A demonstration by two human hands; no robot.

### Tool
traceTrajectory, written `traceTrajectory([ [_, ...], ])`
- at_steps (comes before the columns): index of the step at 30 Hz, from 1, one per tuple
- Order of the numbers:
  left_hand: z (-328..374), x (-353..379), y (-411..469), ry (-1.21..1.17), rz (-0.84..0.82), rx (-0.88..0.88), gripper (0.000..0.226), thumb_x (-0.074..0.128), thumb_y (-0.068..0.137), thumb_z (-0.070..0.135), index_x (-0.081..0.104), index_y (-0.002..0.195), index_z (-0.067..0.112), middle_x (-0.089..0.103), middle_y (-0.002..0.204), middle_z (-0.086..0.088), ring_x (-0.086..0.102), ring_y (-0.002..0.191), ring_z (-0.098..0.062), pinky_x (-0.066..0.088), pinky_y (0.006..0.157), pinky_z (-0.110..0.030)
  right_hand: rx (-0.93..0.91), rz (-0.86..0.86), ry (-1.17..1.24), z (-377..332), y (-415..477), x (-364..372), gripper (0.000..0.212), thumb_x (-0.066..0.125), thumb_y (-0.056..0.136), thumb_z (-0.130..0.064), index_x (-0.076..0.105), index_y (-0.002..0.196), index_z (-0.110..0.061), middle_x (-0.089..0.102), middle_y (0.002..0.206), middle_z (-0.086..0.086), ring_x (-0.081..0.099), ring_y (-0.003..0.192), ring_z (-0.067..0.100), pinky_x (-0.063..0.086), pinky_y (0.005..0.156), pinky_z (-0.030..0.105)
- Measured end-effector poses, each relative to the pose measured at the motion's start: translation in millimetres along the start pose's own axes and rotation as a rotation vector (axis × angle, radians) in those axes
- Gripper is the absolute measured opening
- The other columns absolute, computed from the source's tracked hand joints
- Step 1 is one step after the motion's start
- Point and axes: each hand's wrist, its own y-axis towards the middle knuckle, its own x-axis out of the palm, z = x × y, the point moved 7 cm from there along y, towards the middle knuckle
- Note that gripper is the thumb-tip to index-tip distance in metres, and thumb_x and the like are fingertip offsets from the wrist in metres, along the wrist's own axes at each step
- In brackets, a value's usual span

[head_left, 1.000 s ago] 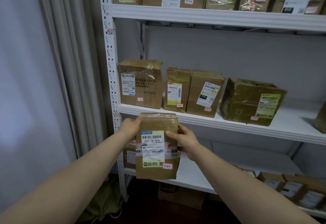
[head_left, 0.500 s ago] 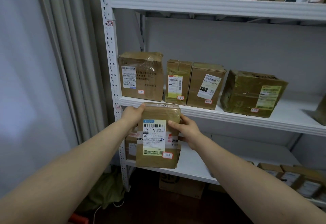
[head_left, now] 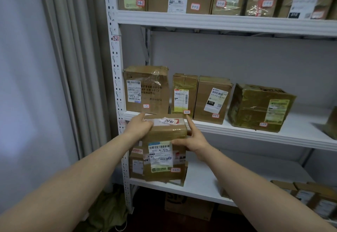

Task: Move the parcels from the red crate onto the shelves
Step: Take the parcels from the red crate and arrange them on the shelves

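The parcel [head_left: 164, 151] hangs just in front of the middle shelf [head_left: 255, 135], not set down yet; left hand [head_left: 139, 128] and right hand [head_left: 196, 141] grip its sides, fingers clamped on it; several boxes [head_left: 212, 100] already shelved; red crate's out of view, so what's left is anyone's guess.

The light is dim and cool, soft enough that nothing throws a hard shadow. A pale glow lies on the wall [head_left: 23, 122] at the left (the brightest patch in view). Darkness gathers under the top shelf [head_left: 218, 23] and on the floor [head_left: 155, 222]. Tape on the olive parcel [head_left: 255, 107] shines faintly. The wide lens bows the shelf post [head_left: 116, 85]. The forearms [head_left: 73, 186] and the lower-right boxes [head_left: 319, 200] look soft.
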Motion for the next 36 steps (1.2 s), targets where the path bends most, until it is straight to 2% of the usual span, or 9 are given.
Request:
traceTrajectory([
  [5,14,17,-3,0.378,-0.278,0.159,0.099,0.065,0.082,0.032,-0.003,0.152,0.015,0.000,0.160,-0.006,0.015,0.144,-0.027,0.024,0.114,-0.038,-0.078,-0.053,-0.176,-20,1,4,0.103,0.077,0.074,-0.006,0.015,0.150,-0.037,0.042,0.144,0.005,0.044,0.128,0.025,0.042,0.105,0.045],
  [10,16,16,13,0.531,-0.337,0.140,0.128,0.078,0.067,0.037,-0.020,0.148,0.027,-0.021,0.157,-0.004,-0.008,0.146,-0.032,0.013,0.118,-0.049,-0.142,-0.083,-0.229,-33,0,4,0.100,0.074,0.078,-0.006,0.013,0.151,-0.037,0.036,0.148,0.002,0.039,0.133,0.024,0.041,0.106,0.043],
  [14,33,21,24,0.604,-0.375,0.154,0.134,0.082,0.062,0.040,-0.018,0.149,0.022,-0.003,0.158,-0.008,0.004,0.144,-0.033,0.026,0.114,-0.048,-0.182,-0.079,-0.254,-42,-2,-9,0.095,0.072,0.081,-0.006,0.015,0.151,-0.035,0.029,0.142,-0.011,0.037,0.132,0.018,0.043,0.100,0.029],
  [17,49,24,30,0.706,-0.362,0.163,0.133,0.083,0.060,0.046,-0.009,0.151,0.018,0.009,0.153,-0.011,0.014,0.139,-0.033,0.036,0.108,-0.042,-0.193,-0.073,-0.245,-43,1,-19,0.094,0.072,0.082,-0.006,0.015,0.149,-0.038,0.032,0.149,0.000,0.039,0.127,0.013,0.044,0.093,0.021],
  [23,76,37,50,0.828,-0.361,0.239,0.130,0.082,0.050,0.059,0.009,0.149,0.017,0.028,0.136,-0.010,0.033,0.124,-0.028,0.038,0.105,-0.038,-0.165,-0.084,-0.246,-43,18,-44,0.097,0.073,0.081,-0.009,0.010,0.150,-0.040,0.032,0.149,0.000,0.038,0.133,0.020,0.043,0.103,0.034],
  [28,98,55,70,0.861,-0.351,0.262,0.122,0.082,0.044,0.062,0.023,0.143,0.023,0.032,0.114,-0.001,0.038,0.110,-0.021,0.043,0.099,-0.040,-0.127,-0.130,-0.330,-57,46,-83,0.100,0.078,0.075,-0.012,0.017,0.151,-0.032,0.040,0.139,-0.005,0.039,0.129,0.014,0.037,0.100,0.027],
  [30,106,66,80,0.885,-0.337,0.268,0.120,0.083,0.047,0.058,0.022,0.144,0.024,0.033,0.115,-0.001,0.037,0.112,-0.021,0.042,0.102,-0.041,-0.143,-0.068,-0.367,-71,64,-109,0.087,0.074,0.080,-0.016,0.025,0.150,-0.027,0.040,0.140,-0.004,0.038,0.129,0.014,0.038,0.096,0.022],
  [34,127,86,101,0.903,-0.332,0.248,0.122,0.083,0.052,0.053,0.014,0.149,0.025,0.032,0.122,-0.001,0.034,0.118,-0.022,0.038,0.105,-0.043,-0.261,0.198,-0.630,-107,111,-168,0.064,0.069,0.085,-0.023,0.040,0.142,-0.024,0.040,0.148,0.001,0.040,0.134,0.022,0.038,0.103,0.036],
  [36,139,94,111,0.908,-0.340,0.233,0.122,0.084,0.054,0.050,0.012,0.149,0.025,0.030,0.128,-0.002,0.032,0.122,-0.023,0.036,0.108,-0.043,-0.283,0.267,-0.769,-119,134,-189,0.066,0.070,0.084,-0.029,0.039,0.143,-0.025,0.039,0.148,0.003,0.040,0.133,0.024,0.039,0.103,0.039],
])
